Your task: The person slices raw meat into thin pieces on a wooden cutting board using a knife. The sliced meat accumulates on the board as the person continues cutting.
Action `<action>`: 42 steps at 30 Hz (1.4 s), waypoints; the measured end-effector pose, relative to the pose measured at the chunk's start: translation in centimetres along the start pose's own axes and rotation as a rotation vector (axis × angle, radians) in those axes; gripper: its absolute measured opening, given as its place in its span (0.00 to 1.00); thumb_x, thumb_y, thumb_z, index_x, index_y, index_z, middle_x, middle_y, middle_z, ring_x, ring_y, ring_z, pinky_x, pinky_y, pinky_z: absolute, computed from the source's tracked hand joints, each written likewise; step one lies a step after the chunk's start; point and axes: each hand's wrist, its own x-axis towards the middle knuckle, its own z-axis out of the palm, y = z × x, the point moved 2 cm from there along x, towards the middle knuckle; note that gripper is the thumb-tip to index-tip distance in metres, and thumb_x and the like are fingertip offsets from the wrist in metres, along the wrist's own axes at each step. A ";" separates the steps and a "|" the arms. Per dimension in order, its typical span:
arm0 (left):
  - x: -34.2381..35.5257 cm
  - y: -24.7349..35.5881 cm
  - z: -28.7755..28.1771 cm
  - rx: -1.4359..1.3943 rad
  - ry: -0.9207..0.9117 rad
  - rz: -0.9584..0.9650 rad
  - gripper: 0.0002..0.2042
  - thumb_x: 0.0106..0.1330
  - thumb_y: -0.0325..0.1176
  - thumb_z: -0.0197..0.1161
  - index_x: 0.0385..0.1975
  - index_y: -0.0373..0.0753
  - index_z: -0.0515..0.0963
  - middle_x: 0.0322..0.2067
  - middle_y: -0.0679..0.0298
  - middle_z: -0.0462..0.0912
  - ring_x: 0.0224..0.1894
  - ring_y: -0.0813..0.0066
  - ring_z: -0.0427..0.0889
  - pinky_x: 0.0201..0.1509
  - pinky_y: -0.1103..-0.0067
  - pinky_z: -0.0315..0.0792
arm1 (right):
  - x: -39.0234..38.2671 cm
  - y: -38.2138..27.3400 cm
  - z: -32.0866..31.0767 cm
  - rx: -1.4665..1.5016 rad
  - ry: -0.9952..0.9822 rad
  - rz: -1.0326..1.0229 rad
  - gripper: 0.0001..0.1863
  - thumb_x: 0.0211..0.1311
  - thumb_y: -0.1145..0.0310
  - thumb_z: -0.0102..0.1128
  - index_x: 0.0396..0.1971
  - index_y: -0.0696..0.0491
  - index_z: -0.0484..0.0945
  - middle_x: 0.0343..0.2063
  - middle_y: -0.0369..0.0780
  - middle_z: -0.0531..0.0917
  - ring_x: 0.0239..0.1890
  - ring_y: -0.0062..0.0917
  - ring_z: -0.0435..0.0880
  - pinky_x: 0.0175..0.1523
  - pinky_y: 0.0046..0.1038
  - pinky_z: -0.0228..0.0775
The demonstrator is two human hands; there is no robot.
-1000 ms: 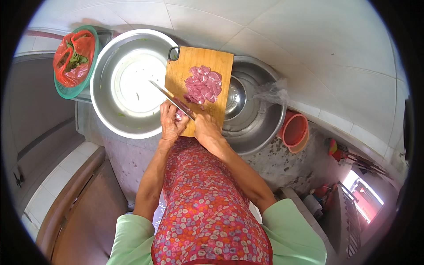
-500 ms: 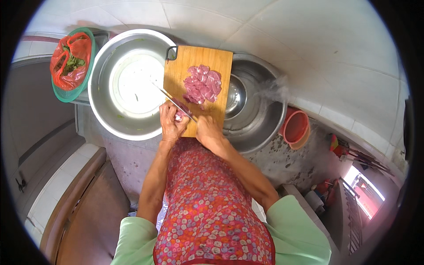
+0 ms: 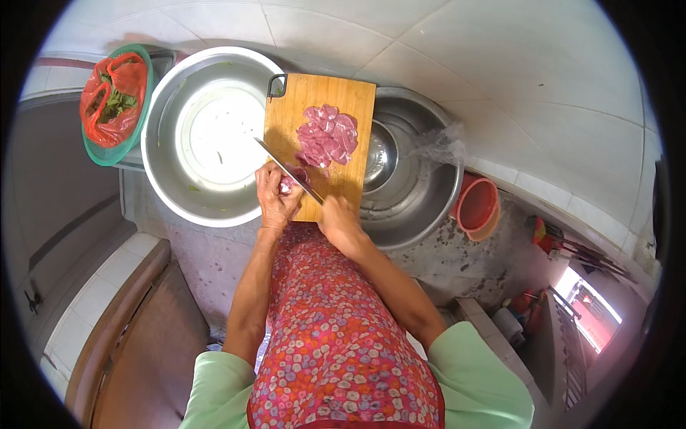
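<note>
Tiled wall (image 3: 464,57) behind, wooden board (image 3: 350,93) in front. Vs half a second ago: knife (image 3: 289,170) shifted slightly toward board's near edge; sliced meat (image 3: 327,136) unmoved mid-board. Left hand (image 3: 275,204): fingers curled on meat chunk (image 3: 286,185) by left edge. Right hand (image 3: 337,218): fingers wrapped round knife handle, near edge.

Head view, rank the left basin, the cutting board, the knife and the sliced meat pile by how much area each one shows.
Largest to smallest:
1. Left basin
2. Cutting board
3. Sliced meat pile
4. Knife, long but thin
</note>
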 end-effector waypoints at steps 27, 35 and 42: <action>-1.7 0.7 0.1 0.201 -0.039 0.000 0.27 0.43 0.28 0.65 0.48 0.38 0.71 0.49 0.50 0.69 0.51 0.48 0.68 0.55 0.61 0.64 | 0.4 -0.9 1.8 -0.104 0.314 -0.146 0.09 0.59 0.74 0.49 0.33 0.56 0.79 0.38 0.49 0.82 0.44 0.46 0.81 0.48 0.46 0.72; 0.7 0.9 -0.9 0.025 -0.006 -0.253 0.14 0.44 0.22 0.61 0.32 0.35 0.71 0.34 0.57 0.71 0.33 0.59 0.74 0.39 0.69 0.72 | -3.3 5.6 1.1 -0.107 0.163 0.046 0.07 0.55 0.70 0.58 0.31 0.58 0.80 0.36 0.53 0.82 0.44 0.48 0.81 0.50 0.45 0.71; 0.6 0.4 -0.9 -0.264 0.057 -0.275 0.08 0.47 0.21 0.59 0.29 0.34 0.71 0.32 0.58 0.72 0.31 0.68 0.74 0.37 0.78 0.71 | -1.6 5.9 -0.9 0.064 0.321 0.035 0.10 0.56 0.68 0.60 0.25 0.60 0.81 0.28 0.54 0.82 0.36 0.51 0.82 0.42 0.47 0.73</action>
